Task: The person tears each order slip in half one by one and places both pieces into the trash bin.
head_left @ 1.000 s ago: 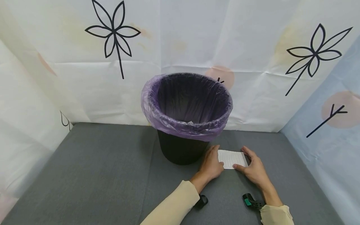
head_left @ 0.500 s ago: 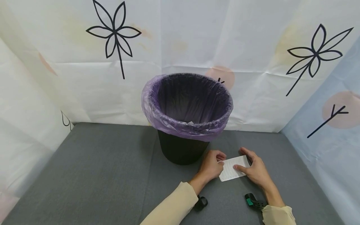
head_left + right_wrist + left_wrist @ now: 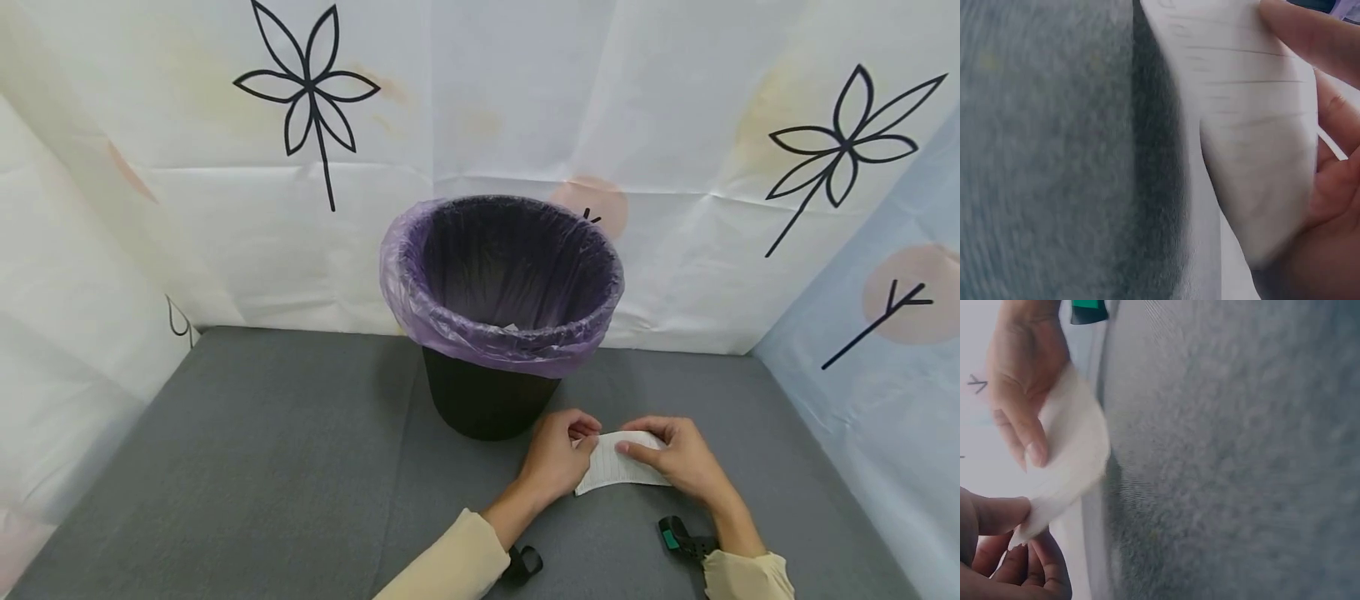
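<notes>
Between my two hands a white sheet of lined paper (image 3: 618, 462) is held just above the grey table, its near edge bowed in a curve. My left hand (image 3: 557, 454) pinches its left end between thumb and curled fingers, as the left wrist view shows on the paper (image 3: 1072, 450). My right hand (image 3: 684, 458) grips the right part, thumb on the near face and fingers behind. Printed lines show on the paper (image 3: 1247, 94) in the right wrist view.
A black bin (image 3: 487, 400) with a purple liner (image 3: 506, 354) stands behind my left hand. A small white scrap (image 3: 511, 327) shows inside it. Patterned white cloth (image 3: 480, 100) hangs behind the grey table (image 3: 285, 467).
The paper has turned and come nearer to me, going from flat to bowed. My left fingers have curled in to pinch its end, and both hands have moved slightly nearer.
</notes>
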`<act>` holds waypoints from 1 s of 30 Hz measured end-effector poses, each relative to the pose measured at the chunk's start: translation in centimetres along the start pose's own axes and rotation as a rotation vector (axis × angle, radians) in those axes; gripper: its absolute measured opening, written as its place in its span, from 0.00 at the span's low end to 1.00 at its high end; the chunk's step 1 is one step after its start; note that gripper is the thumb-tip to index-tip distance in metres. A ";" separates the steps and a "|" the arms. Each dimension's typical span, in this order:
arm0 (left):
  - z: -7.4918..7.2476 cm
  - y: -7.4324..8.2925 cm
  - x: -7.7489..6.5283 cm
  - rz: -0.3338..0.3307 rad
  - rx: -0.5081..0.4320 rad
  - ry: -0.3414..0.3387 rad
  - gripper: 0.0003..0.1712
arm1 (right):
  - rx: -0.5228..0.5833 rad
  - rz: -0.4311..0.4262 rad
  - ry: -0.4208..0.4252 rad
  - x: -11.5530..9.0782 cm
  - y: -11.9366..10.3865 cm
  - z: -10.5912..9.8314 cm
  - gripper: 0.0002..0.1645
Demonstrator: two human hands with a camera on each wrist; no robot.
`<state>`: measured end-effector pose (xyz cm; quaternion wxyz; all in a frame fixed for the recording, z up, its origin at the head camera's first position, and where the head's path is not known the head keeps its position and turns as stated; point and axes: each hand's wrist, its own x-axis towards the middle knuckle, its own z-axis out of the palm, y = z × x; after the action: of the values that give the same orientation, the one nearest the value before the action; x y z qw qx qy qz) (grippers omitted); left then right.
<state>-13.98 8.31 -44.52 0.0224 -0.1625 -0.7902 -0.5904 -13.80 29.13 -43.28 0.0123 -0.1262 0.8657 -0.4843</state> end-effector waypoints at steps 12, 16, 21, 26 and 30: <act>-2.4 0.6 -2.2 0.014 -0.041 0.060 0.04 | 0.141 -0.077 -0.023 0.1 -1.2 1.4 0.05; -3.3 0.6 -2.7 -0.014 -0.049 0.065 0.05 | 0.185 -0.092 -0.032 0.3 -2.0 2.4 0.05; -4.7 0.3 -3.4 -0.024 -0.038 0.083 0.05 | 0.235 -0.086 -0.060 0.6 -2.8 3.9 0.06; -6.4 0.0 -4.0 -0.028 -0.031 0.083 0.04 | 0.253 -0.090 -0.077 0.6 -3.7 5.4 0.05; -7.6 0.0 -4.6 -0.037 -0.021 0.073 0.04 | 0.282 -0.082 -0.090 0.5 -4.6 6.4 0.06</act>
<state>-10.80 0.08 -43.22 0.0388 -0.1264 -0.7854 -0.6047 -12.42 21.37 -42.81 0.0490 -0.1802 0.7818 -0.5950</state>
